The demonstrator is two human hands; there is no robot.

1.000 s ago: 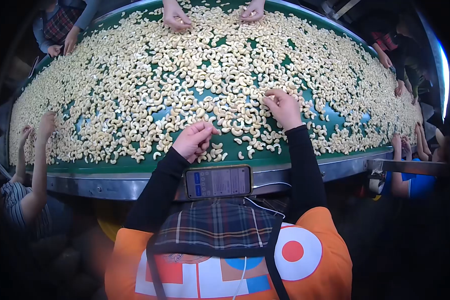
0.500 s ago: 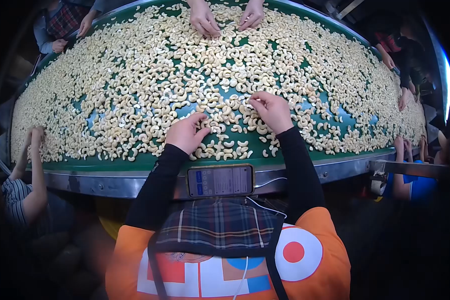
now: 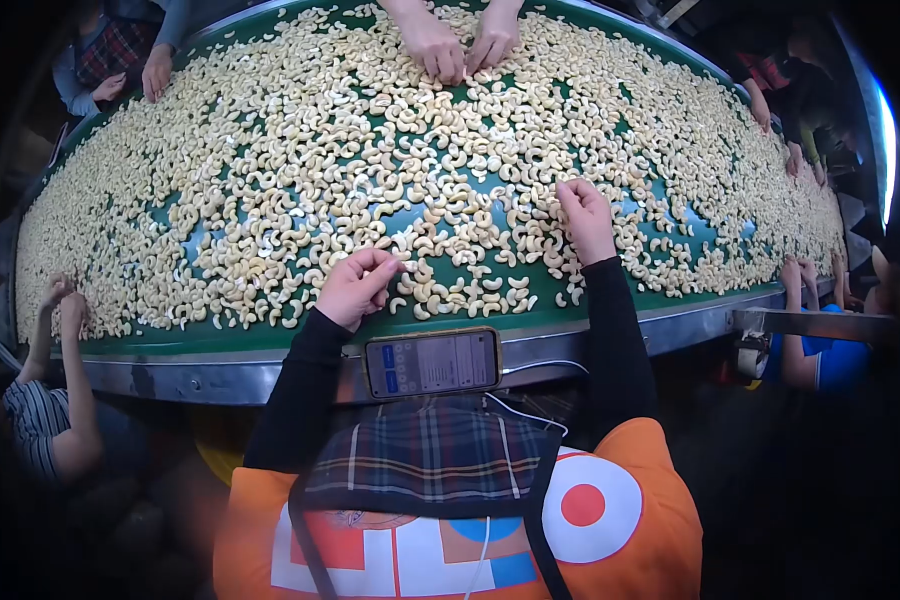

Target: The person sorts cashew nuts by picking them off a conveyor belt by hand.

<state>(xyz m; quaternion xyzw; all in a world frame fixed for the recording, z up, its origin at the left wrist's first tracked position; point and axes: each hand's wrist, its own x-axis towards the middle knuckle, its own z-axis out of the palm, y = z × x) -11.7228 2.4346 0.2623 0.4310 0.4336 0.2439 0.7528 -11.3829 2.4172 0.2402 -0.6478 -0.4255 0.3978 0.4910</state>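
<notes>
Pale cashews [image 3: 260, 215] lie thickly spread over a green conveyor belt [image 3: 240, 338]. Low over the near edge, left of the middle, is my left hand [image 3: 355, 287], its thumb and fingers drawn together at the tips. My right hand [image 3: 587, 222] is farther out to the right above the nuts, thumb and forefinger pressed together. Whether a nut or a small piece is caught in either pinch is too small to make out.
A phone [image 3: 433, 363] with a white cable rests at the metal rim [image 3: 230, 382] before me. Across the belt, another person's hands [image 3: 460, 48] work among the nuts. More people's hands are at the left [image 3: 65, 305] and right [image 3: 795, 275]. A metal bar [image 3: 820, 331] juts out right.
My left hand has drawn back toward me and left. My right hand has shifted right, away from it. The opposite person's hands have come closer together, and the nuts have shifted slightly.
</notes>
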